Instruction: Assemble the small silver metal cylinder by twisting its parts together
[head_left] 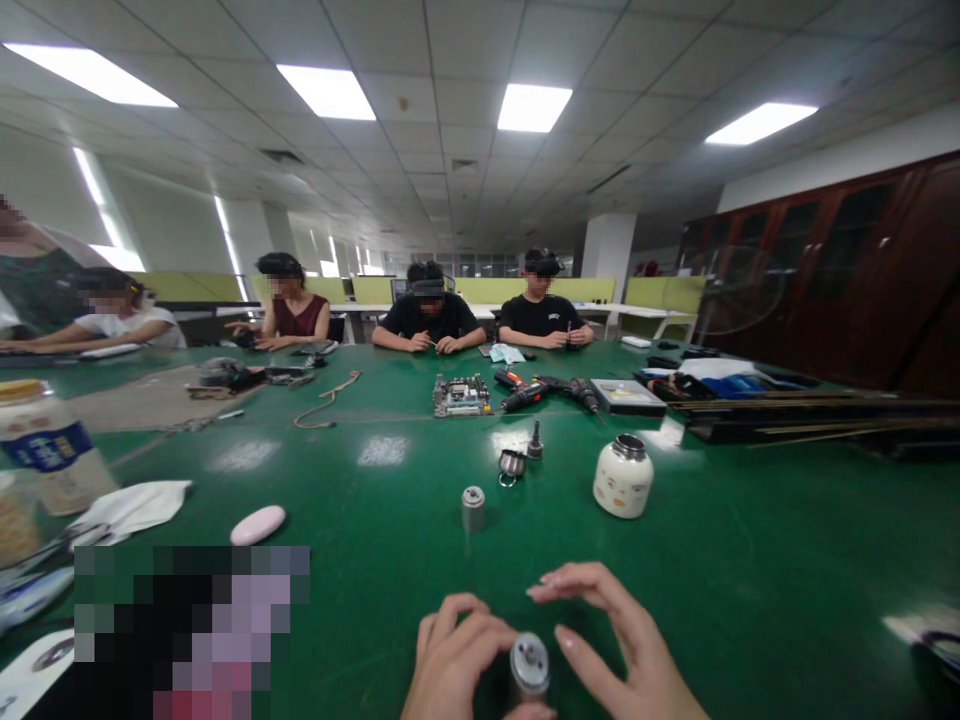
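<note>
At the bottom middle, my left hand (459,655) has its fingers curled round a small silver metal cylinder (529,664), which stands upright with dark holes in its round top. Part of the cylinder's lower body is hidden at the frame's edge. To its right, my right hand (622,635) is held with thumb and fingers apart, holding nothing. A similar silver cylinder (472,508) stands farther out on the green table. Behind it are a small metal cup-like part with a ring (511,464) and a dark stepped metal piece (535,441).
A cream flask without a lid (623,478) stands at right. Farther back lie a circuit board (461,396), power drills (521,396) and a flat box (628,396). At left are a pink oval object (258,525), white cloth (139,510) and a jar (56,455). Several people sit across the table.
</note>
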